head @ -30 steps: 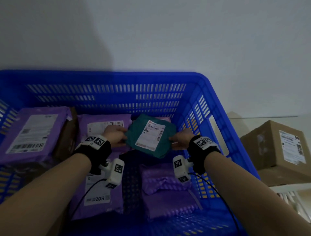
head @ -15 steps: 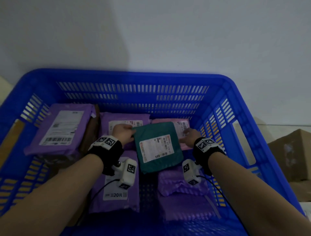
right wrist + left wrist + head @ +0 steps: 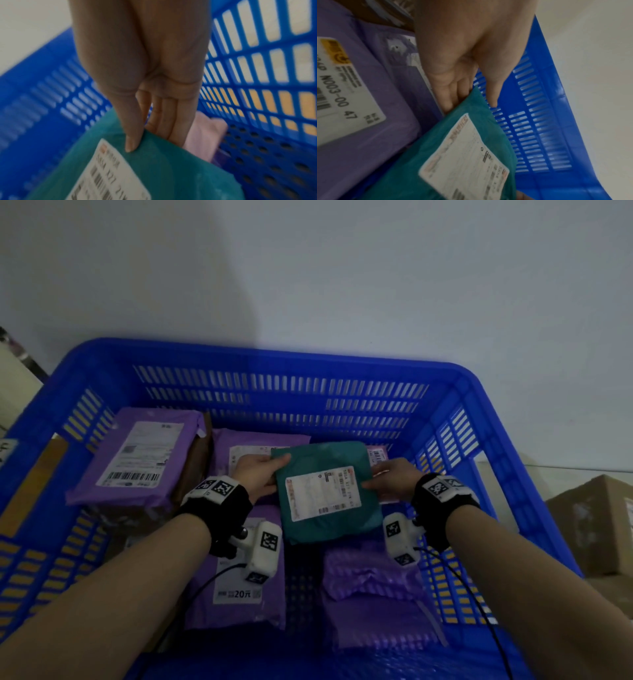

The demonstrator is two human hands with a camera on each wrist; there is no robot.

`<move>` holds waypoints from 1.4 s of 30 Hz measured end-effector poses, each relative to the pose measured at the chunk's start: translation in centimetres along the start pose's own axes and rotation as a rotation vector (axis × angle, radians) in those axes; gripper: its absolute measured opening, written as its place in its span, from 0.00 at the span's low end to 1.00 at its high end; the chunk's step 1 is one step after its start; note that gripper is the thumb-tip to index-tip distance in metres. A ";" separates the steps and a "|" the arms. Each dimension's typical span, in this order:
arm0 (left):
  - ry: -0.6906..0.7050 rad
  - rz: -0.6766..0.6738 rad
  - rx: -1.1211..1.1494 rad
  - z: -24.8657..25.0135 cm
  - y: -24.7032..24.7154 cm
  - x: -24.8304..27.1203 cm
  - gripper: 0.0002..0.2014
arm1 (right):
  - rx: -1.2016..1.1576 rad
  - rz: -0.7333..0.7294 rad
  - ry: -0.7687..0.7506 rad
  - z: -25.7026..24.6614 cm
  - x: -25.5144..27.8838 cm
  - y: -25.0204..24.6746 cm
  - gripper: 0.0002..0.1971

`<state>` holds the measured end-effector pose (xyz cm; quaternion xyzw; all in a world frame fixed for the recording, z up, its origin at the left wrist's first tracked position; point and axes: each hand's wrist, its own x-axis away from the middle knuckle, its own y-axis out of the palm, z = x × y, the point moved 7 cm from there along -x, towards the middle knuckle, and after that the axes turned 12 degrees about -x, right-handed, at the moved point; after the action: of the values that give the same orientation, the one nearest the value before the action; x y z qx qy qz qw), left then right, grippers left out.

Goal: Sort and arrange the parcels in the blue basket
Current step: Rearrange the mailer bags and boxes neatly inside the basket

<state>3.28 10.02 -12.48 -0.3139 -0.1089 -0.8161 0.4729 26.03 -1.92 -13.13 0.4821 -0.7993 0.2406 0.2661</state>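
A teal parcel (image 3: 329, 491) with a white label is held over the middle of the blue basket (image 3: 281, 354). My left hand (image 3: 260, 474) pinches its left edge, thumb on top and fingers beneath. My right hand (image 3: 390, 479) pinches its right edge the same way. In the left wrist view the left hand (image 3: 467, 86) grips the teal parcel (image 3: 436, 155) near its corner. Seen from the right wrist, the right hand's thumb (image 3: 132, 140) presses on the teal parcel (image 3: 171, 169) and the fingers reach under it.
Several purple parcels lie in the basket: one on a brown box at left (image 3: 137, 457), one behind (image 3: 239, 450), one with a "20" label (image 3: 239, 594), a striped one (image 3: 373, 594). A pink parcel (image 3: 378, 455) lies under the teal one. A cardboard box (image 3: 596, 518) stands outside, right.
Both hands have turned the teal parcel from a tilted diamond to nearly square and moved it back over the pink parcel. The head view has shifted left and down.
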 end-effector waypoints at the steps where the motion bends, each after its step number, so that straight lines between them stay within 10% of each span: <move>1: -0.023 -0.076 -0.059 -0.3 0.6 0.5 0.16 | -0.032 -0.017 -0.015 -0.6 0.0 -0.4 0.09; 4: -0.005 -0.171 -0.202 -0.6 1.8 1.2 0.22 | -0.109 -0.054 -0.036 -2.3 0.2 -1.4 0.05; 14: 0.181 0.461 -0.462 1.3 -6.4 2.8 0.21 | -0.067 -0.157 -0.039 -3.5 -0.8 6.5 0.16; 21: 0.085 0.398 -0.709 0.2 -7.3 2.4 0.24 | 0.122 -0.099 -0.115 -4.1 -1.8 10.8 0.22; 27: 0.348 0.430 -0.805 3.1 -4.7 3.1 0.25 | 0.191 -0.145 -0.059 -3.8 -1.0 8.2 0.28; 32: 0.377 0.180 -0.607 2.9 1.7 3.3 0.23 | 0.357 -0.062 0.116 0.1 0.7 2.2 0.11; 37: 0.064 -0.212 -0.693 -3.8 8.3 2.7 0.12 | 0.618 -0.043 0.251 4.7 2.7 -1.6 0.12; 42: -0.188 -0.321 -0.780 -9.3 10.9 2.7 0.15 | 0.810 -0.021 0.319 8.0 3.1 -3.4 0.18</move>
<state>7.69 -1.99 -19.36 -0.5212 0.1179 -0.8272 0.1738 26.31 -10.48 -16.64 0.5125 -0.5842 0.6037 0.1779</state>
